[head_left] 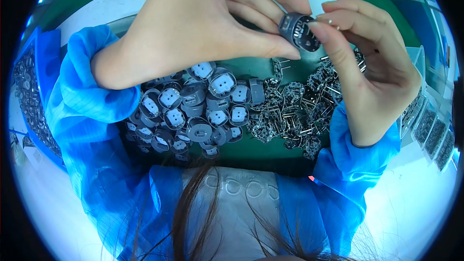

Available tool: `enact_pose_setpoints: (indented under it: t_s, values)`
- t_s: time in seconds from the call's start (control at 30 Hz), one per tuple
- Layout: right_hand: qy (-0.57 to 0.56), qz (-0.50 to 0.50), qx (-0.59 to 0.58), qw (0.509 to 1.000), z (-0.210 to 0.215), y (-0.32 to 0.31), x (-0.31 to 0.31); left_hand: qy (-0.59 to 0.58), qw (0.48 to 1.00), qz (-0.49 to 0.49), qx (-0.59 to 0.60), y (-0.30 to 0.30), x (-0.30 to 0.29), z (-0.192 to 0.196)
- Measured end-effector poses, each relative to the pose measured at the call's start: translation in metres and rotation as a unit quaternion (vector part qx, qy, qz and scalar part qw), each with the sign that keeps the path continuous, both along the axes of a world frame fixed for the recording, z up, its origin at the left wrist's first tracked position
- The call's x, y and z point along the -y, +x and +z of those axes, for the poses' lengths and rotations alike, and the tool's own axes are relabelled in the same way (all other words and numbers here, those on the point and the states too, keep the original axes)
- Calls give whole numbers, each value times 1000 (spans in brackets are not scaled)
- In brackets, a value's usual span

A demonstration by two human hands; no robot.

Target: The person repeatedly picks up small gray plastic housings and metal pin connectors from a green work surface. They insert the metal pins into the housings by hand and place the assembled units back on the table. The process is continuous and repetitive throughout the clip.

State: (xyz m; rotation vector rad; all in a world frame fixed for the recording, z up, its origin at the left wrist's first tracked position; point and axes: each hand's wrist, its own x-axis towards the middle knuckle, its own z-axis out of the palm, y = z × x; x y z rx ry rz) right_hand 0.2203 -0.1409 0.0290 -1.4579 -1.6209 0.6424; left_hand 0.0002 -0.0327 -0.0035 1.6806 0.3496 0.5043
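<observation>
Up over the work surface, my left hand [208, 26] grips a small round dark-grey plastic housing [288, 25] between thumb and fingers. The housing is tilted with its open side toward my right hand [374, 55]. Thumb and fingertips of that hand are pinched at the opening on a small part with a bright metal tip [330, 21]; most of the part is covered by the fingers. Below lies a heap of similar grey housings [194, 94], many showing a pale inner face with small holes. Beside it on the right is a pile of small metal parts with pins [295, 108].
Both piles rest on a green surface [251, 153] close to my body. A blue bin [47, 53] full of small dark parts stands at the far left. Clear trays [425, 125] with small parts line the right side.
</observation>
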Motion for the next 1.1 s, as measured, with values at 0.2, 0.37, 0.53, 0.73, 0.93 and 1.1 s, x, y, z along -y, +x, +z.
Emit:
enact_pose_setpoints:
  t_s: [0.2,0.37,0.53,0.73,0.93,1.1]
  values:
    - [209,1,-29,977,-41,-1,-3,-54,995,16,76,6,7,-8]
    - [229,26,250,941,-5,-10,-7,-31,998,38,33,-3,10,5]
    - [212,28,246,945,-22,0,-19,-200,979,17,17,10,0,0]
    - [-112,14,-160,981,-23,-28,-3,-98,990,88,-51,10,3,18]
    - [-152,-32,121,980,-7,-10,-4,140,980,120,-71,14,-88,-42]
    - [-177,89,175,965,-2,-21,13,475,825,240,-193,-31,-95,-12]
